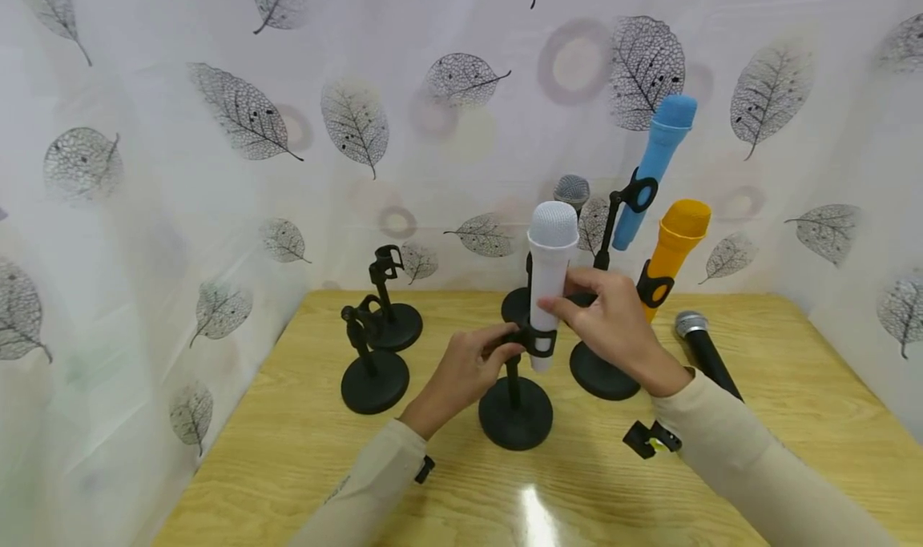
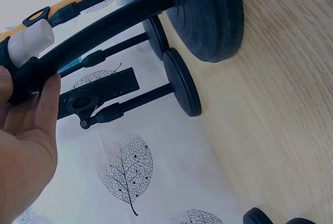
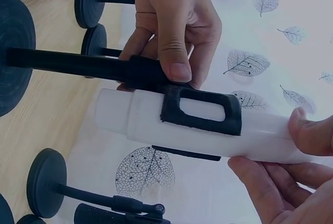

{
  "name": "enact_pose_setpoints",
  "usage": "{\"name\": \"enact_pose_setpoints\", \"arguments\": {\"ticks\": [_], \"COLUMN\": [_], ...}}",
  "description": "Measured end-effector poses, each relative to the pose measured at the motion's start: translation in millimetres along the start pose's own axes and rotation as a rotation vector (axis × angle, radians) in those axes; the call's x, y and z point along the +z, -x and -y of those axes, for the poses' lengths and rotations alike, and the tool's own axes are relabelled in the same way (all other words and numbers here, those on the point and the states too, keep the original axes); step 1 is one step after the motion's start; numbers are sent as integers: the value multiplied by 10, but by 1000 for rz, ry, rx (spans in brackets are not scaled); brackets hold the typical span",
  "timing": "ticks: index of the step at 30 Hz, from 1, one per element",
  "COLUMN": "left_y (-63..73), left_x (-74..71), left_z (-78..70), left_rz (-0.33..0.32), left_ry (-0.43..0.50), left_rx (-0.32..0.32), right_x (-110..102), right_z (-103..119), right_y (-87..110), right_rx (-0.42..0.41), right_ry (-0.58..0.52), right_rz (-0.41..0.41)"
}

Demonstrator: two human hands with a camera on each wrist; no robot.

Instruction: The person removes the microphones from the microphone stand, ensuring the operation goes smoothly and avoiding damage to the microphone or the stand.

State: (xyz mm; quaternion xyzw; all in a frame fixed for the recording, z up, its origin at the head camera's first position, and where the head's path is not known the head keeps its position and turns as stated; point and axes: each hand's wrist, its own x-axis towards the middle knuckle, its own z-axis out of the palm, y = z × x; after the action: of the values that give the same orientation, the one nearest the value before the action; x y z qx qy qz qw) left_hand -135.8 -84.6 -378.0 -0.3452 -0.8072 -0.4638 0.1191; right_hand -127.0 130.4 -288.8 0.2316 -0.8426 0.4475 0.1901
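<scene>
The white microphone (image 1: 550,267) is pinched by the right hand (image 1: 616,323) — its lower part is seated in the clip (image 3: 200,122) of the front stand (image 1: 515,417), which is gripped near the clip by the left hand (image 1: 461,372). An orange microphone (image 1: 674,247) and a blue microphone (image 1: 658,158) are held in stands (image 1: 604,375) farther back — a black microphone (image 1: 708,356) is laid on the table (image 1: 288,451).

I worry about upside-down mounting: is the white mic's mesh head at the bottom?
No: the white mic has its mesh head at the top, above the clip.
</scene>
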Motion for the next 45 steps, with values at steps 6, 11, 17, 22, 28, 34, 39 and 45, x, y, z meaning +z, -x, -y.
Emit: {"name": "enact_pose_setpoints", "arguments": {"ticks": [6, 11, 17, 22, 28, 34, 39, 45], "left_y": [9, 12, 12, 5, 18, 16, 13, 46], "left_x": [-2, 11, 4, -19, -39, -30, -17, 15], "left_z": [-9, -3, -38, -56, -18, -12, -39, -27], "left_rz": [-4, -9, -5, -1, 6, 9, 9, 7], "left_ry": [-16, -14, -32, -60, -74, -68, -41, 72], "left_rx": [-18, -11, -29, -45, -98, -120, -135, -163], "right_x": [-27, -56, -113, -378, -648, -683, -745, -845], "right_z": [51, 70, 131, 340, 479, 382, 319, 277], "right_y": [-32, -46, -93, -209, -303, -258, -199, -116], "right_rx": [-15, -2, -11, -3, 25, 51, 67, 102], "right_ry": [4, 8, 5, -64, -154, -134, -89, -59], "right_rz": [-1, -3, -11, -118, -202, -176, -155, -138]}}
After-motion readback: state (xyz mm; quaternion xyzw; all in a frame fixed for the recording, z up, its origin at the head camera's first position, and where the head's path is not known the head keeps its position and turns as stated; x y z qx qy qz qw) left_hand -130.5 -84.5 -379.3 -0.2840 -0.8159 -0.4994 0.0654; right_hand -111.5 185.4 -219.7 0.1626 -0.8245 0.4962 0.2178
